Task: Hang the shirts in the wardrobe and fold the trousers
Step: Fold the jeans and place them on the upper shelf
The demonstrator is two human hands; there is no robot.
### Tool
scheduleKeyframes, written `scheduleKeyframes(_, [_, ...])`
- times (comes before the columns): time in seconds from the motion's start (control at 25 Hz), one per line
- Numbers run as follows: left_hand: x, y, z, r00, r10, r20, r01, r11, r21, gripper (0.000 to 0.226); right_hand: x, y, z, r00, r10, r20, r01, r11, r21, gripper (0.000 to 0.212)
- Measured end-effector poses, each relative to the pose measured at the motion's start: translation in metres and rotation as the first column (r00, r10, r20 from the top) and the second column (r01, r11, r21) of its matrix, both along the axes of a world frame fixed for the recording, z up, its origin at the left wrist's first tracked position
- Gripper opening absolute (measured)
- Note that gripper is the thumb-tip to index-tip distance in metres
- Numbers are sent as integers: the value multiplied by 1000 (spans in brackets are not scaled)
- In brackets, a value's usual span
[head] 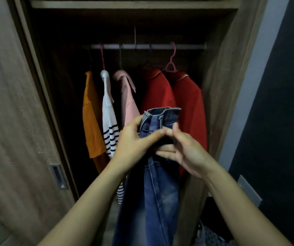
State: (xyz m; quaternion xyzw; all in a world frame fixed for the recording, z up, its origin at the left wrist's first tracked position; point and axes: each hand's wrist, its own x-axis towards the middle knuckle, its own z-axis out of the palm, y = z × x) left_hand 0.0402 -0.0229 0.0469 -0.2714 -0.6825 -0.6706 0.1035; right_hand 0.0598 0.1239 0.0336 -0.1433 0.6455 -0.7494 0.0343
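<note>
Before the wardrobe (pixel 219 86), left hand (pixel 133 139) and right hand (pixel 183 150) pinch the jeans (pixel 153 192) near their waistband

Wardrobe rail (pixel 160 46), five shirts hung: orange shirt (pixel 91 121), striped shirt (pixel 109 121), pink shirt (pixel 129 103), red shirt (pixel 157 93), second red shirt (pixel 189 103).

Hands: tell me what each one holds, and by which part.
Both hold the blue jeans just below the waistband: the left hand grips one side, the right hand pinches the other. The legs hang down.
</note>
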Motion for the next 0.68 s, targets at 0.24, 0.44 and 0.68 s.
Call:
scheduleKeyframes(0.24, [-15, -15, 18, 985, 4, 173, -46, 971, 236, 32, -10, 21, -20, 628, -576, -524, 717, 689, 102, 68])
scheduleKeyframes(0.44, [-39, -28, 1, 983, 127, 131, -132, 991, 25, 18, -28, 12, -28, 619, -541, -569, 748, 626, 218, 37])
scheduleKeyframes(0.68, [-35, -12, -14, 843, 477, -248, -475, 877, 71, 14, -25, 31, -38, 599, -550, -582, 709, 703, 64, 44])
